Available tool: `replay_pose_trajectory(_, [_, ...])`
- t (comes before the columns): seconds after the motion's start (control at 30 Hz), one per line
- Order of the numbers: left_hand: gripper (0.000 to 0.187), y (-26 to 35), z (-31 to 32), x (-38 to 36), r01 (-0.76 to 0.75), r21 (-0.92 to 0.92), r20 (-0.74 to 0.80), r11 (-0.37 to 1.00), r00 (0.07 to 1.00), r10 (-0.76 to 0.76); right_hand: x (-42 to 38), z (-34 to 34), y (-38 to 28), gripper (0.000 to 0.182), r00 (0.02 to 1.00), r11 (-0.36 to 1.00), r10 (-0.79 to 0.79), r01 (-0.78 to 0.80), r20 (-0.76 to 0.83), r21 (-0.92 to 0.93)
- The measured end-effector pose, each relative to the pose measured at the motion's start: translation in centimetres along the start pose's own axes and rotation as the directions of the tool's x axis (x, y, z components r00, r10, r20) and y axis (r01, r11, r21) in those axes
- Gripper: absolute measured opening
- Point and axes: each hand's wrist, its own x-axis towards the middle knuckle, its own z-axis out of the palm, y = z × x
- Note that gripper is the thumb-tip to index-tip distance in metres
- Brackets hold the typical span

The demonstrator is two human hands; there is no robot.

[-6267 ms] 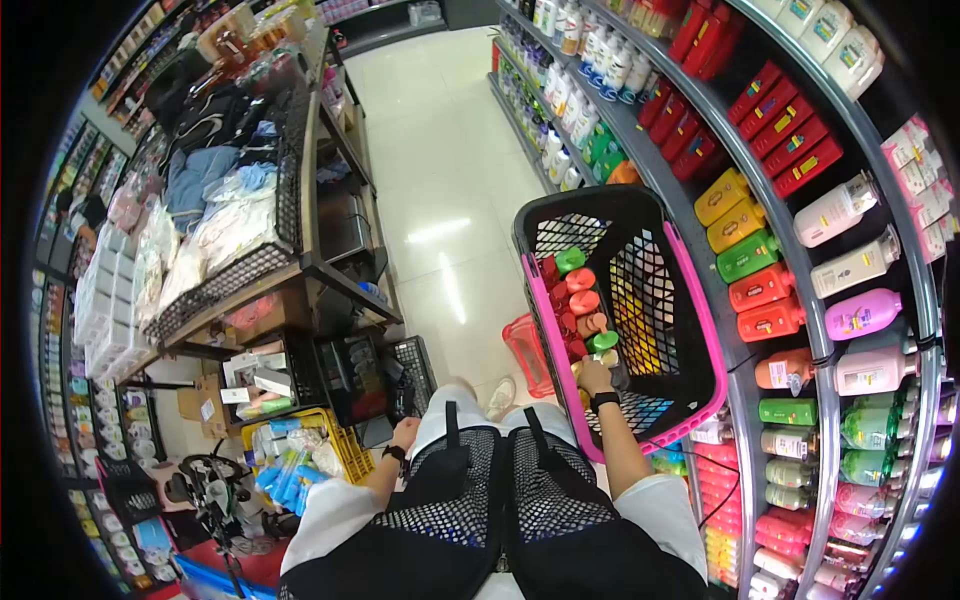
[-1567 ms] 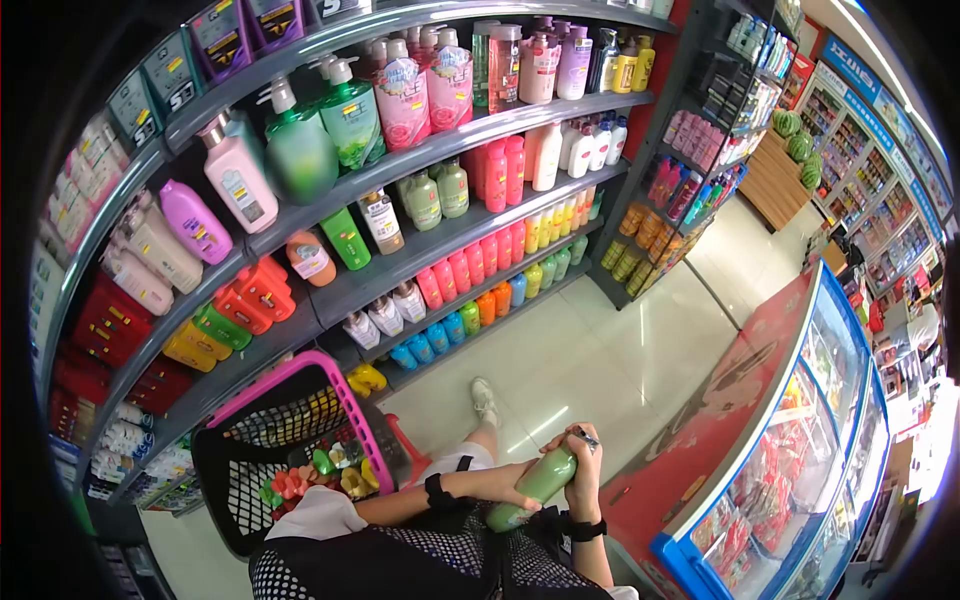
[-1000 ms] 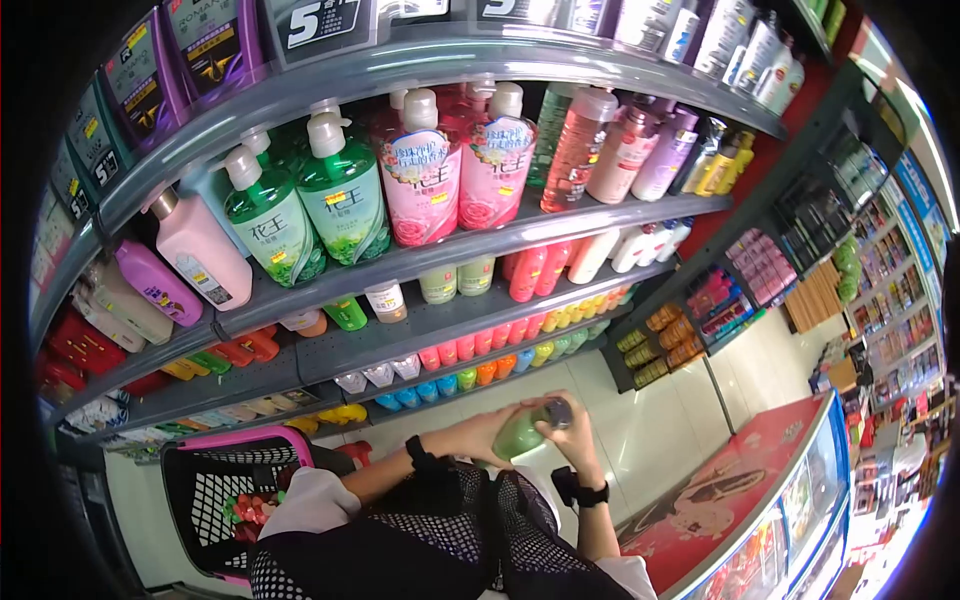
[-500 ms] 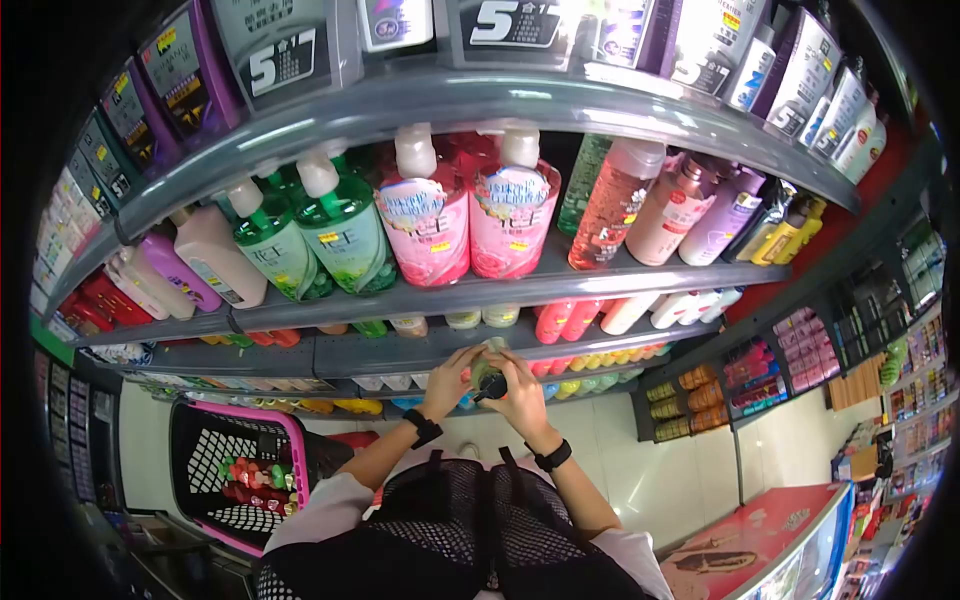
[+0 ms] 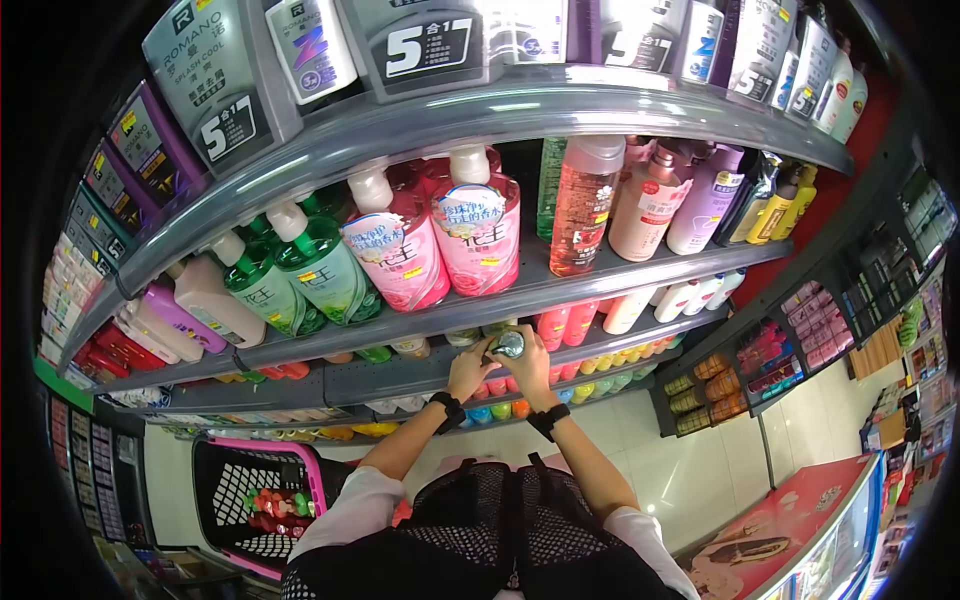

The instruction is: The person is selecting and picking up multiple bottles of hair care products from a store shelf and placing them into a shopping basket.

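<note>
Both hands meet in front of the lower shelf, around a small greenish bottle (image 5: 509, 345). My right hand (image 5: 527, 362) has its fingers wrapped round the bottle from the right. On its left side, my left hand (image 5: 471, 369) touches it with bent fingertips. A black band circles each wrist. Behind and above the hands, pink pump bottles (image 5: 478, 235) and green pump bottles (image 5: 327, 267) stand upright on the middle shelf. The bottle's lower part is hidden by the fingers.
A black and pink basket (image 5: 316, 480) with red and green items stands at lower left. Grey shelf edges (image 5: 440, 318) curve across the front. A red-topped case (image 5: 790, 510) is at lower right, and more stocked shelves (image 5: 715, 385) stand at right.
The view has shifted, and the shelf bottles appear further left. Both hands have moved slightly up in view. The held bottle has turned, and its black top no longer shows.
</note>
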Motion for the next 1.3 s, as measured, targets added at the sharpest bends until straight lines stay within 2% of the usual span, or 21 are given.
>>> replay_pose_trajectory(0.07, [0.063, -1.0, 0.3, 0.4, 0.018, -0.001, -0.021, 1.0, 1.0, -0.018, 1.2, 0.3, 0.2, 0.06, 0.996, 1.0, 0.03, -0.03, 0.079, -0.003])
replay_pose_trajectory(0.13, [0.065, -1.5, 0.3, 0.8, -0.05, -0.123, -0.086, 0.991, 0.995, 0.039, 2.2, 0.5, 1.2, 0.066, 0.99, 0.997, 0.058, -0.063, 0.132, 0.033])
replay_pose_trajectory(0.2, [0.063, -1.7, 0.8, 1.1, -0.07, -0.118, -0.114, 0.991, 0.992, 0.057, 2.9, 0.3, 2.4, 0.081, 0.973, 0.991, -0.108, 0.089, 0.205, 0.098])
replay_pose_trajectory(0.27, [0.058, -2.1, 1.4, 1.2, -0.14, -0.129, -0.236, 0.982, 0.966, 0.107, 2.7, 0.6, 3.5, 0.083, 0.969, 0.985, -0.154, 0.137, 0.195, 0.103])
replay_pose_trajectory(0.33, [0.054, -2.6, 1.8, 1.7, -0.107, -0.106, -0.241, 0.989, 0.967, 0.079, 2.3, 0.2, 3.4, 0.086, 0.962, 0.977, -0.201, 0.184, 0.185, 0.107])
replay_pose_trajectory(0.4, [0.05, -2.7, 1.8, 1.9, -0.075, -0.083, -0.248, 0.994, 0.967, 0.052, 1.7, -0.3, 3.6, 0.085, 0.962, 0.988, -0.104, 0.072, 0.253, 0.134])
replay_pose_trajectory(0.5, [0.047, -2.1, 1.3, 1.9, -0.015, 0.008, -0.219, 1.0, 0.976, 0.016, 0.7, 0.0, 4.9, 0.092, 0.952, 0.989, -0.084, 0.044, 0.295, 0.14])
replay_pose_trajectory(0.57, [0.054, -1.9, 1.2, 1.9, -0.015, 0.077, -0.219, 0.997, 0.975, 0.031, 0.2, 0.3, 5.9, 0.095, 0.949, 0.988, -0.082, 0.038, 0.306, 0.146])
replay_pose_trajectory(0.63, [0.053, -2.4, 1.3, 1.7, -0.011, 0.051, -0.205, 0.999, 0.978, 0.021, -0.2, 0.5, 6.4, 0.098, 0.945, 0.988, -0.08, 0.033, 0.316, 0.152])
replay_pose_trajectory(0.7, [0.053, -2.7, 1.1, 1.5, -0.01, 0.027, -0.192, 1.0, 0.981, 0.015, -0.3, 0.7, 6.7, 0.099, 0.925, 0.956, 0.015, -0.124, 0.38, 0.264])
replay_pose_trajectory(0.8, [0.052, -2.1, 0.7, 1.1, 0.007, 0.065, -0.227, 0.998, 0.974, 0.008, -0.2, 0.6, 7.1, 0.101, 0.875, 0.97, 0.08, -0.178, 0.478, 0.165])
replay_pose_trajectory(0.93, [0.052, -1.1, 0.8, 0.8, 0.051, 0.027, -0.215, 0.998, 0.976, -0.044, -0.5, 0.0, 7.6, 0.103, 0.871, 0.977, 0.054, -0.147, 0.489, 0.155])
replay_pose_trajectory(1.0, [0.052, -1.2, 1.3, 0.5, 0.095, 0.038, -0.204, 0.995, 0.975, -0.085, -0.8, -0.2, 7.6, 0.103, 0.851, 0.952, 0.063, -0.208, 0.521, 0.224])
replay_pose_trajectory(1.07, [0.046, -1.3, 1.6, 0.6, 0.052, 0.027, -0.312, 0.998, 0.949, -0.041, -0.7, -0.1, 7.6, 0.103, 0.858, 0.95, 0.042, -0.193, 0.513, 0.245])
replay_pose_trajectory(1.13, [0.046, -1.5, 1.3, 0.6, 0.072, 0.045, -0.293, 0.996, 0.955, -0.056, -0.5, -0.1, 7.1, 0.103, 0.864, 0.948, 0.021, -0.178, 0.503, 0.266])
replay_pose_trajectory(1.2, [0.045, -1.6, 0.8, 0.7, 0.093, 0.063, -0.273, 0.994, 0.959, -0.072, -0.3, 0.0, 6.7, 0.101, 0.835, 0.93, 0.082, -0.26, 0.544, 0.259])
replay_pose_trajectory(1.3, [0.042, -1.2, 0.0, 0.5, 0.098, 0.024, -0.239, 0.995, 0.967, -0.089, -0.4, 0.5, 6.5, 0.098, 0.833, 0.941, 0.101, -0.258, 0.544, 0.221])
